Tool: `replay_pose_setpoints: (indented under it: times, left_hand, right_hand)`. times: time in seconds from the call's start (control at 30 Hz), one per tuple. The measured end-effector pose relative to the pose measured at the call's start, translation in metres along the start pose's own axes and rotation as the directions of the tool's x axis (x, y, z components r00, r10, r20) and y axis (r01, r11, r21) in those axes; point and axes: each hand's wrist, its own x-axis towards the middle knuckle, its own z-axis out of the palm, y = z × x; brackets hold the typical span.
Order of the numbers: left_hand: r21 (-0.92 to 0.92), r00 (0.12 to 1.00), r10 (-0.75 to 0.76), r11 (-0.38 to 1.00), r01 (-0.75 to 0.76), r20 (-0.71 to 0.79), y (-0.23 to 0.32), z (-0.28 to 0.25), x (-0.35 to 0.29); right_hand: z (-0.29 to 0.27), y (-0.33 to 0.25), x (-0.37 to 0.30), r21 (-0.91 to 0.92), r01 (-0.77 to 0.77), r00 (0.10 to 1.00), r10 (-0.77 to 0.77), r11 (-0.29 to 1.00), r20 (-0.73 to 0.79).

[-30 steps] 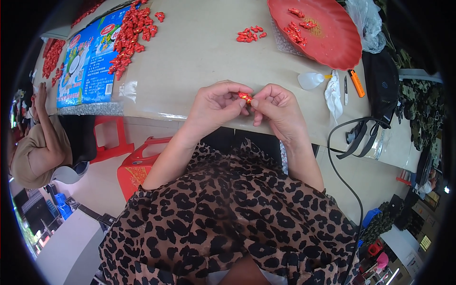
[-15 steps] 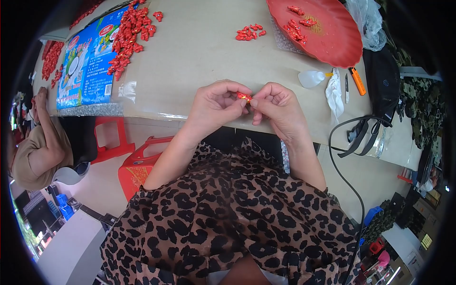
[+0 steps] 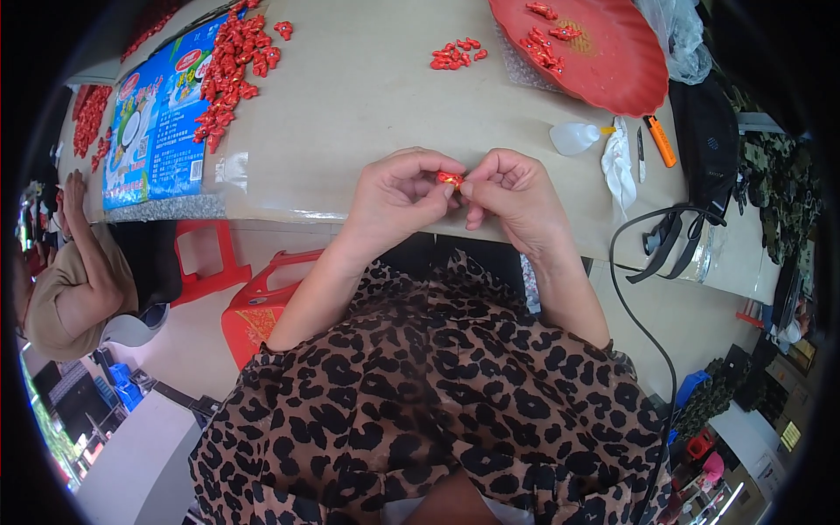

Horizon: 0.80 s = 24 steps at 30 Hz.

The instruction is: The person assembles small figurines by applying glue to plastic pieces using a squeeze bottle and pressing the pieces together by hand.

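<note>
The left hand [image 3: 398, 194] is pinching one end of a small red piece [image 3: 451, 179] between thumb and fingertips, just above the near edge of the surface [image 3: 367, 96]. The right hand [image 3: 512, 197] is closing on the opposite end of the same piece, so both hands are clamped on it and meeting at its middle. The piece is being held clear of the surface, not resting on it.

Handling, judged from appearance: the piece is looking light, small and glossy, with a foil-like sheen, so it is probably slippery and easy to crush. Hold is best taken at the two ends with the fingertips, leaving the middle free.

Along the far left edge, loose red pieces [image 3: 229, 74] are lying on and beside a blue printed bag [image 3: 153, 131]. A small cluster [image 3: 453, 55] is sitting near the far edge. A red tray [image 3: 612, 74] is occupying the far right corner, with a white squeeze bottle [image 3: 573, 138] and an orange cutter [image 3: 661, 140] lying just in front of it.
</note>
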Motion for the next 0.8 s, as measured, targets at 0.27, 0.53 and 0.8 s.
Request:
replay_pose_setpoints:
  times: [0.27,0.53,0.8]
  left_hand:
    - [0.007,1.0,0.003,1.0,-0.003,-0.003,-0.0004,0.0001,0.0002]
    - [0.011,1.0,-0.001,1.0,0.001,-0.01,-0.0012,-0.0007,0.0006]
    - [-0.068,0.997,-0.064,0.996,0.061,-0.042,0.0039,0.0032,0.0032]
  right_hand:
    - [0.0008,0.0009,0.0003,-0.004,0.001,1.0,-0.001,1.0,-0.007]
    - [0.0004,0.0016,0.0014,-0.019,0.005,1.0,-0.006,1.0,-0.009]
    - [-0.0005,0.006,0.0015,0.015,0.056,0.998,-0.055,0.998,-0.019]
